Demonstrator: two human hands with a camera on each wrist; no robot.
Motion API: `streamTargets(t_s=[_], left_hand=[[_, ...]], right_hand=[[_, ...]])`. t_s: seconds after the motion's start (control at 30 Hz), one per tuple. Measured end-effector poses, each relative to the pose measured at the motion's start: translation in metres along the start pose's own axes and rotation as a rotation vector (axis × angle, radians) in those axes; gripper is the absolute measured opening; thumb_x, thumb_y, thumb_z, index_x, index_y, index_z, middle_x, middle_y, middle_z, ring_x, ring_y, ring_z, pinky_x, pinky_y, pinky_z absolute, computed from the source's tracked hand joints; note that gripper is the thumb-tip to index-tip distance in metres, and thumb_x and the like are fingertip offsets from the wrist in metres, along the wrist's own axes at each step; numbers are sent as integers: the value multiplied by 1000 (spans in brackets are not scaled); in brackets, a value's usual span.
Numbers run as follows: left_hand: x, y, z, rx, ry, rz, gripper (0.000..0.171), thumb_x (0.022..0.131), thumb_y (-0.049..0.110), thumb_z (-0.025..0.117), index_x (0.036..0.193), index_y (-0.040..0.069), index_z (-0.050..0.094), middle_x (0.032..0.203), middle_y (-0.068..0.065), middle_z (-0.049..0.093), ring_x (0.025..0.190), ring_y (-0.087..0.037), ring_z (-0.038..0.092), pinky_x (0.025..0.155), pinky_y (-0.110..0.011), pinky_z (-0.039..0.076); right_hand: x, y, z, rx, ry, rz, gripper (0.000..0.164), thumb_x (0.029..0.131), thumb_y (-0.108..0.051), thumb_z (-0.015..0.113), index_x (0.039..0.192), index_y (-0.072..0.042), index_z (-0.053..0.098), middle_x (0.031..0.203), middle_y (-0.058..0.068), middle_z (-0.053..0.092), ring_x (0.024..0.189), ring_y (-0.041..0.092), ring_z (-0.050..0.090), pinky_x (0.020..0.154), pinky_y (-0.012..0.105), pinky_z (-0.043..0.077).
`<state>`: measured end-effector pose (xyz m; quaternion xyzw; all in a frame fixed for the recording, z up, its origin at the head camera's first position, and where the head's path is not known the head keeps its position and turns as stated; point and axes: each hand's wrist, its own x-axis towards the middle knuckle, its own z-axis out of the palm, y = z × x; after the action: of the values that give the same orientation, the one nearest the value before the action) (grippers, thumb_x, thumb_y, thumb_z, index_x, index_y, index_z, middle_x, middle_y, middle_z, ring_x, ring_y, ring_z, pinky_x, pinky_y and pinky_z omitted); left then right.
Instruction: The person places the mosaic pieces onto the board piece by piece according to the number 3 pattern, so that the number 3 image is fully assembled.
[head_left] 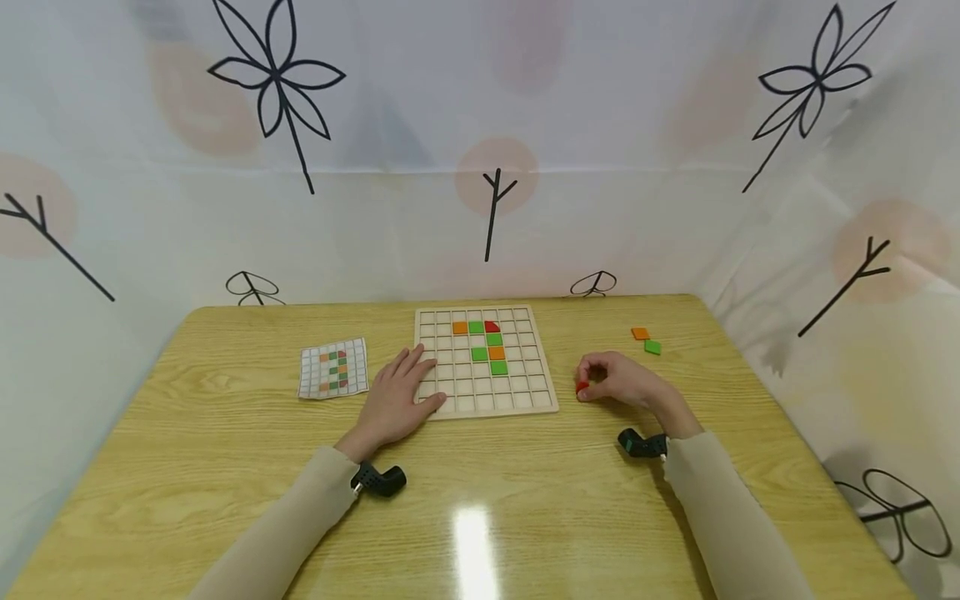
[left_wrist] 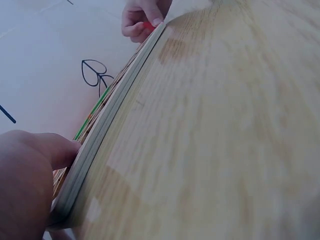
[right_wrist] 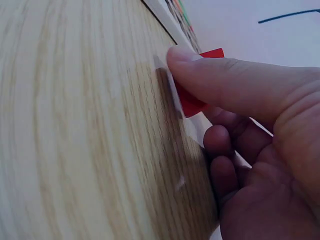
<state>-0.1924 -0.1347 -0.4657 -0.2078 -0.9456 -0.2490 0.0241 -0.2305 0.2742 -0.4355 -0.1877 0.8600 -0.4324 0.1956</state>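
A wooden grid board [head_left: 457, 400] lies at the middle of the table, with several orange, green and red tiles set in its squares. The left hand [head_left: 396, 393] rests on the board's left edge with fingers spread; in the left wrist view its thumb [left_wrist: 62, 150] touches the rim. Right of the board, the right hand [head_left: 618, 381] pinches a red tile [right_wrist: 192, 102] between thumb and fingers, just above the table. Most of that tile is hidden by the thumb in the right wrist view. On the board, a red tile with a rounded corner [head_left: 491, 327] sits in the upper part.
A printed pattern card [head_left: 307, 367] with a coloured grid lies left of the board. At the right are a loose orange tile [head_left: 640, 333] and a loose green tile [head_left: 652, 347]. A patterned white cloth [head_left: 390, 233] stands behind the wooden table [head_left: 420, 542].
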Motion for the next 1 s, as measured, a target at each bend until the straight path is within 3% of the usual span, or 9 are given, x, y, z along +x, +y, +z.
streamTargets(t_s=[0.27,0.63,1.0], left_hand=[[0,1,-1,-3,1,3,63,99,48,56,150,12,46,163,-10,24,150,-34,17,116,-58,18],[0,-1,2,7,8,14,63,99,48,56,149,12,47,163,-11,25,149,-34,18,116,-58,19],[0,-3,2,-2,12,18,63,99,48,55,150,12,47,163,-9,26,149,-33,18,116,-58,19]], right_hand=[[-1,0,0,10,64,16,30,92,-13,73,120,-5,70,104,11,64,90,24,52,73,29,47],[-2,-5,-5,-1,161,48,28,96,-15,68,122,-5,69,111,13,65,89,27,57,67,33,49],[8,-15,15,35,188,17,25,96,-10,66,120,-1,68,114,16,66,90,26,62,65,31,50]])
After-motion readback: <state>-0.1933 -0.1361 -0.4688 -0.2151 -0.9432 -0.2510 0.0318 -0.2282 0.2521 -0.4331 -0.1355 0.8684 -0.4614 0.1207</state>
